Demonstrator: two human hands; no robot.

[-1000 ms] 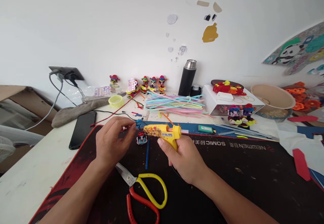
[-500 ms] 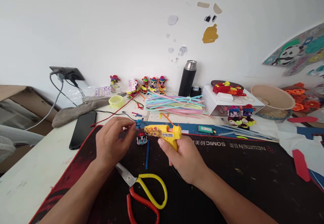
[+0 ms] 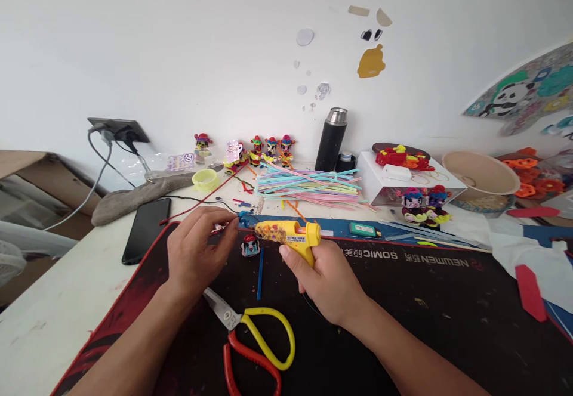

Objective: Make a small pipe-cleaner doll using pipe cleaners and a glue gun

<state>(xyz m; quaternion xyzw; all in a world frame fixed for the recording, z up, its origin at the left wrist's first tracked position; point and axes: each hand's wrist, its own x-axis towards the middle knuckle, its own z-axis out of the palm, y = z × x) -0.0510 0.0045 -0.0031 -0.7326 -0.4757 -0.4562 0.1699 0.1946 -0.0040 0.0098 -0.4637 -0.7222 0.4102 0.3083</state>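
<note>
My right hand (image 3: 329,277) is wrapped round the grip of a yellow hot glue gun (image 3: 286,233), its nozzle pointing left. Close to that nozzle, my left hand (image 3: 201,247) pinches a small blue fuzzy piece (image 3: 245,219), which looks like twisted pipe cleaner. Whether nozzle and piece touch, I cannot tell. Just below them on the dark mat lies a small doll head (image 3: 250,246) with a red top. A thin blue stick (image 3: 260,274) lies beside the head. Nearer to me are scissors (image 3: 250,336) with one yellow and one red handle.
A black phone (image 3: 146,231) lies left of the mat (image 3: 403,324). Behind the mat are a bundle of pastel pipe cleaners (image 3: 308,184), a black thermos (image 3: 331,141) and several small pipe-cleaner dolls (image 3: 271,150). A white box (image 3: 409,184) stands at the right, near a beige bowl (image 3: 481,172).
The blue piece and my left fingers have shifted very slightly left. The glue gun stays almost still in my right hand.
</note>
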